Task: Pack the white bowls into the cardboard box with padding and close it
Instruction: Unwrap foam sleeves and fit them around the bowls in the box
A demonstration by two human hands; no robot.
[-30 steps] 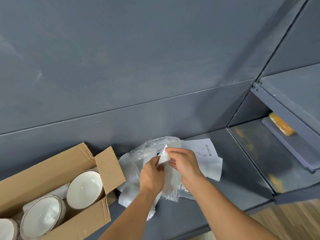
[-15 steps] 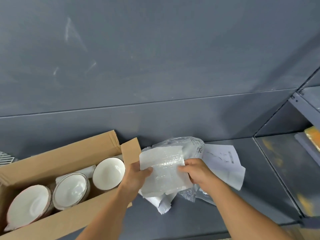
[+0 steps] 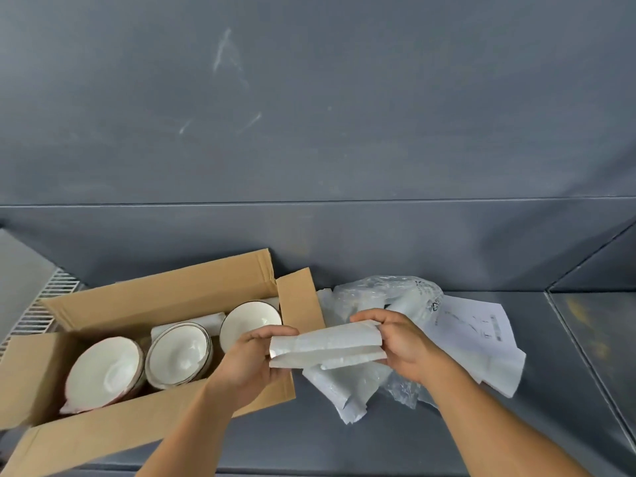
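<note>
An open cardboard box (image 3: 144,301) lies at the left with its flaps spread. Three white bowls stand on edge inside: one at the left (image 3: 103,373), one in the middle (image 3: 177,354), one at the right (image 3: 249,321). White foam padding (image 3: 206,320) shows behind them. My left hand (image 3: 253,364) and my right hand (image 3: 401,340) each grip one end of a folded white foam sheet (image 3: 327,344), held just right of the box's right end.
A heap of clear plastic wrap (image 3: 382,294) and more foam sheets (image 3: 339,387) lies on the grey surface under my hands. Printed paper sheets (image 3: 478,335) lie to the right. A white wire rack (image 3: 41,304) is at the far left.
The foam sheet, held flat and upright before, is now folded into a narrow band. Both hands have moved with it toward the box. The view has swung left.
</note>
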